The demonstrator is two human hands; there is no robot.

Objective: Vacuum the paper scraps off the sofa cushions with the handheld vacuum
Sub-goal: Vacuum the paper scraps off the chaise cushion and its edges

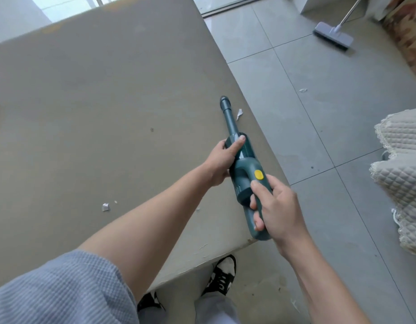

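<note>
A dark green handheld vacuum with a yellow button lies low over the grey-brown sofa cushion, its narrow nozzle tip pointing away from me. My right hand grips the rear handle. My left hand holds the body where the nozzle tube joins it. A white paper scrap lies just right of the nozzle tube. Another scrap and a tiny fleck rest on the cushion to the left of my left forearm.
The cushion's right edge runs diagonally beside grey floor tiles, where a small scrap lies. A broom stands at the back right. Quilted beige covers sit at the right. My shoes are below the cushion's front edge.
</note>
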